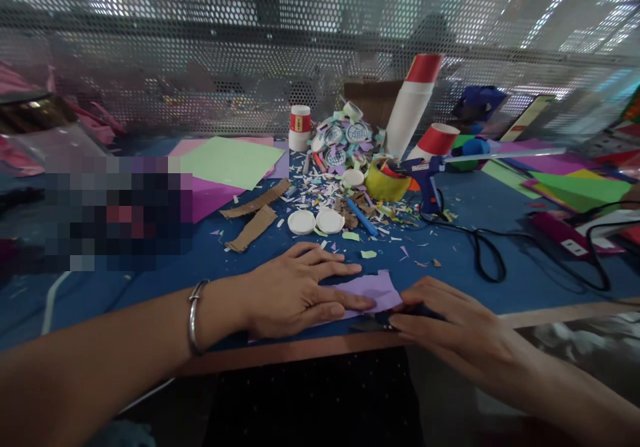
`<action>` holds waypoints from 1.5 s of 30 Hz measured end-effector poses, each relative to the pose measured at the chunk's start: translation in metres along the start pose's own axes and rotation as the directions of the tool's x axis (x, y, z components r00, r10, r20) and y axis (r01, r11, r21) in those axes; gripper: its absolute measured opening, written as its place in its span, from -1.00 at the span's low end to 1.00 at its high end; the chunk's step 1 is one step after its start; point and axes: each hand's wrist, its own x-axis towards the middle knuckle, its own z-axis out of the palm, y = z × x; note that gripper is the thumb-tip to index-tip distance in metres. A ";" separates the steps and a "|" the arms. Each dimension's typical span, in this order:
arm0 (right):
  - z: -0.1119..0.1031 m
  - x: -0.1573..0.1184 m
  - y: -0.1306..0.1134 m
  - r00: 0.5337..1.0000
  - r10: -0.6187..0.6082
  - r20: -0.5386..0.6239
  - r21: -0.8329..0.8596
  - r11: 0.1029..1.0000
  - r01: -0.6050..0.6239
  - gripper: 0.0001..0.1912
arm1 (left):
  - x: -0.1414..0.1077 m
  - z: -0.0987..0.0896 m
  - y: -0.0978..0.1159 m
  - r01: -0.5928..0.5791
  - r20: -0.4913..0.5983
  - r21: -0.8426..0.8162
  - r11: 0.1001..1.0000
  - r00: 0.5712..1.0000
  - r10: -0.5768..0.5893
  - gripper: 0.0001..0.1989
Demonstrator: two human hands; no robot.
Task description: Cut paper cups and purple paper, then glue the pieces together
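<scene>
A strip of purple paper (383, 288) lies flat near the front edge of the table. My left hand (300, 290), with a silver bangle at its wrist, rests on the paper with its fingers stretched out and pressing it down. Closed around dark-handled scissors (385, 320), my right hand (450, 317) is at the strip's right end. The scissors' blades point left along the paper's near edge. Part of the handles is hidden by my fingers, and much of the paper by my left hand.
Two white discs (302, 222), cardboard strips (255, 227) and a blue marker (362, 216) lie among paper scraps. A blue glue gun (426, 177) stands by a yellow tape roll (387, 182); its cord trails right. Behind are stacked paper cups (410, 104) and green paper (230, 160).
</scene>
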 end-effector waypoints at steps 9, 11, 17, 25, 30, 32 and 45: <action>0.005 -0.006 0.001 0.999 0.047 -0.016 0.026 0.999 -0.046 -0.76 | 0.001 -0.001 0.001 0.005 0.035 0.021 1.000 0.999 -0.005 -0.58; 0.004 -0.009 0.002 0.998 0.057 -0.012 0.036 0.998 -0.056 -0.76 | 0.001 -0.001 0.002 0.013 0.043 0.022 1.000 0.999 -0.014 -0.58; 0.003 -0.009 0.002 0.997 0.071 0.026 0.034 0.997 -0.072 -0.76 | 0.001 -0.002 0.002 0.012 0.048 0.014 1.000 0.999 -0.013 -0.58; 0.009 0.007 -0.006 0.999 0.035 0.013 0.094 0.995 -0.036 -0.67 | 0.001 -0.001 0.002 0.015 0.023 -0.005 1.000 1.000 -0.014 -0.59; 0.007 0.007 -0.005 0.999 0.020 0.046 0.096 0.995 -0.024 -0.67 | 0.001 -0.001 0.002 0.002 0.009 0.000 1.000 1.000 -0.002 -0.58; 0.007 0.008 -0.006 0.998 0.017 0.053 0.089 0.996 -0.022 -0.68 | 0.001 0.000 0.001 -0.005 0.000 -0.003 1.000 1.000 0.005 -0.58; 0.014 0.021 -0.019 1.000 -0.009 0.013 0.141 0.990 0.007 -0.73 | 0.001 0.003 0.001 -0.001 0.015 0.027 1.000 1.000 0.001 -0.57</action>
